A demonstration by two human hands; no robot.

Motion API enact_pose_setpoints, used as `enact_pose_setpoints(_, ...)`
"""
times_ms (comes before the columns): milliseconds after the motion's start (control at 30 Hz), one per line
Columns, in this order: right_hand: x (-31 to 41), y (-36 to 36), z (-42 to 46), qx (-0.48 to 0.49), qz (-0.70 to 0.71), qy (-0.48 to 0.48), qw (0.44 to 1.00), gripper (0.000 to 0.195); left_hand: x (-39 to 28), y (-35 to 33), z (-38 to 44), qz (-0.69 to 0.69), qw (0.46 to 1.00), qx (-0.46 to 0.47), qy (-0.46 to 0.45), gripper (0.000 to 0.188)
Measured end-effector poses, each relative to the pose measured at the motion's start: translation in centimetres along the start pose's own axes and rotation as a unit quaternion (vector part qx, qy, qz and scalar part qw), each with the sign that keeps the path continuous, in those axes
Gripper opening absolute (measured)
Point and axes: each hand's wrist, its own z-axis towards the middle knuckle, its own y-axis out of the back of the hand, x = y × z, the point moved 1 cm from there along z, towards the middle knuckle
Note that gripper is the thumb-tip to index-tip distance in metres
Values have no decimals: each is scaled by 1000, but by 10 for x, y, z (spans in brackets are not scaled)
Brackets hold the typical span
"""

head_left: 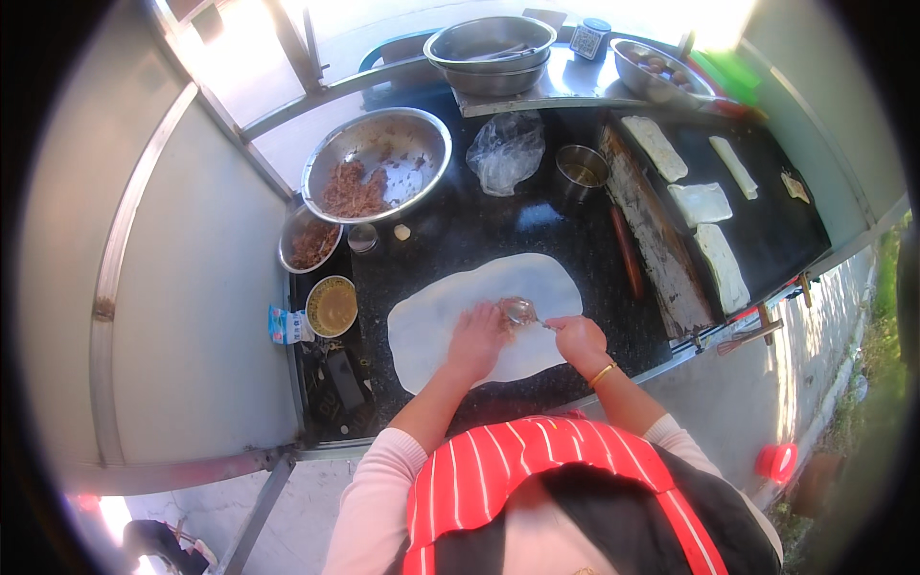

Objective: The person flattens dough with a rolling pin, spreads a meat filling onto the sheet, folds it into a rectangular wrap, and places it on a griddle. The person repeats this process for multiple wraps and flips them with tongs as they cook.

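A wide sheet of thin white dough (431, 338) lies spread on the black worktop before me. My right hand (581, 341) grips the handle of a metal spoon (519, 311). The spoon's bowl rests on a small patch of minced meat filling (523, 323) at the middle of the sheet. Close by on the left, my left hand (478, 341) is laid palm down on the dough, its fingertips at the edge of the filling. It holds nothing that I can see.
Meat filling sits in a large steel bowl (424, 172) and a smaller bowl (332, 253). Below stands a bowl of yellowish liquid (336, 307). A plastic bag (507, 152), steel cup (582, 169) and rolling pin (627, 251) lie beyond. Several dough pieces lie on the griddle (769, 237).
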Motion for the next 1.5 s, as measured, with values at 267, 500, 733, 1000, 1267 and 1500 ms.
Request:
enact_pose_setpoints(267, -16, 14, 5, 1, 7, -64, 998, 28, 2, 16, -22, 19, 997, 31, -67, 64)
enact_pose_setpoints(500, 9, 8, 8, 38, 47, -9, 998, 35, 24, 17, -41, 32, 997, 64, 14, 67)
enact_pose_setpoints(733, 9, -15, 4, 85, 88, -22, 992, 36, 23, 31, -44, 51, 995, 79, 28, 67)
enact_pose_setpoints(1000, 25, 32, -9, -1, -31, 35, 999, 33, 17, 39, -57, 35, 993, 112, -13, 68)
enact_pose_setpoints(1267, 5, 27, -2, -20, 18, -18, 999, 32, -39, 9, 7, -35, 996, 80, 27, 77)
enact_pose_setpoints(1500, -12, 19, 8, -10, 12, -14, 1000, 32, -47, -6, 8, -16, 996, 82, -41, 79)
